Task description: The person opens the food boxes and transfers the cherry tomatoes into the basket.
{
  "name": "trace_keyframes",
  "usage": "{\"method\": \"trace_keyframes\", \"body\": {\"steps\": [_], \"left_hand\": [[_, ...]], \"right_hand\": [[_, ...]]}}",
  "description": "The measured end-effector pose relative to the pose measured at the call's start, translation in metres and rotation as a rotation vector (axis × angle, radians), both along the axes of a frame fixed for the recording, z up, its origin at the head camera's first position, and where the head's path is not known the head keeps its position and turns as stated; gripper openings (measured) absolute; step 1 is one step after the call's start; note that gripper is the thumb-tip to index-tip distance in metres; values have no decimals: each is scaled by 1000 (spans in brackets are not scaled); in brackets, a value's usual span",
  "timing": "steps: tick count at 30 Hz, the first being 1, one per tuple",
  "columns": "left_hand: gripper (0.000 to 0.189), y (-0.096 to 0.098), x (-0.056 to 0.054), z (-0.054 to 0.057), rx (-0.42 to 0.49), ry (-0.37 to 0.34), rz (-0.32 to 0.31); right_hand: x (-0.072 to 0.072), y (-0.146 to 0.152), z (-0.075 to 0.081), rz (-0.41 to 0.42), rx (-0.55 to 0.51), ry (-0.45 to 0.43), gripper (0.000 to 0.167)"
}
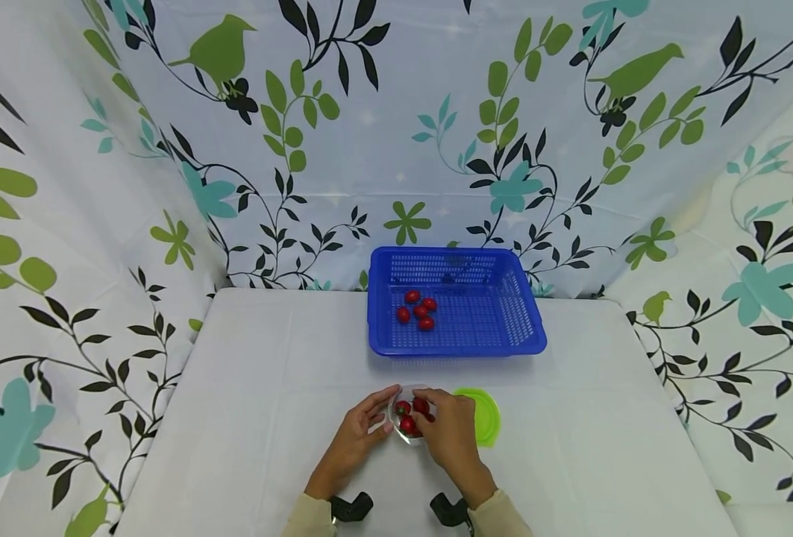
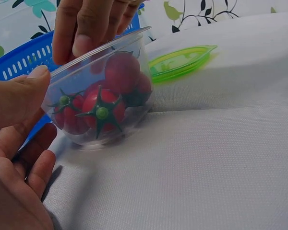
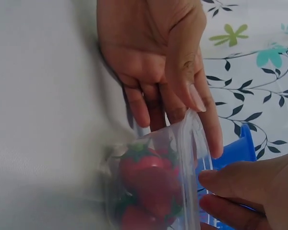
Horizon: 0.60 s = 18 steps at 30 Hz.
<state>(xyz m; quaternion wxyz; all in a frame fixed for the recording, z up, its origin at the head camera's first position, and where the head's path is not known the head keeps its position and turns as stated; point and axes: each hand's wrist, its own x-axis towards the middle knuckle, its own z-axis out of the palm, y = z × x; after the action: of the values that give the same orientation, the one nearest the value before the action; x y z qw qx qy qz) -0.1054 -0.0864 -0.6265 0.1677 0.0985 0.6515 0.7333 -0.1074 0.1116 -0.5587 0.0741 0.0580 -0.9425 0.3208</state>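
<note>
A clear plastic tub (image 1: 399, 434) with several red cherry tomatoes (image 2: 102, 111), some with green stem tops, leans tilted on the white table. My left hand (image 1: 356, 429) grips it, thumb at the rim and fingers behind the wall. My right hand (image 1: 451, 432) is over the opening, its fingertips right at the rim in both wrist views. From the head view, a tomato (image 1: 420, 405) shows between its thumb and forefinger; I cannot tell whether they pinch it. Beside the right hand, partly hidden by it, lies a bright green lid (image 1: 487, 418).
Behind the tub stands a blue perforated basket (image 1: 503, 347) with several red tomatoes (image 1: 421, 311) in its left half. A patterned curtain (image 1: 383, 149) hangs at the back and both sides of the table (image 1: 255, 418).
</note>
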Motion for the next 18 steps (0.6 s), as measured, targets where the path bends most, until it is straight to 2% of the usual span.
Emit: {"method": "trace_keyframes", "body": {"steps": [6, 8, 13, 18], "left_hand": [[57, 0, 0, 0, 9, 11, -9], [57, 0, 0, 0, 4, 5, -8], [57, 0, 0, 0, -10, -7, 2], [57, -1, -1, -3, -2, 24, -5]], "right_hand": [[0, -1, 1, 29, -59, -74, 32], [0, 0, 2, 25, -71, -73, 32], [-1, -3, 1, 4, 15, -12, 32], [-3, -7, -5, 53, 79, 10, 34]]}}
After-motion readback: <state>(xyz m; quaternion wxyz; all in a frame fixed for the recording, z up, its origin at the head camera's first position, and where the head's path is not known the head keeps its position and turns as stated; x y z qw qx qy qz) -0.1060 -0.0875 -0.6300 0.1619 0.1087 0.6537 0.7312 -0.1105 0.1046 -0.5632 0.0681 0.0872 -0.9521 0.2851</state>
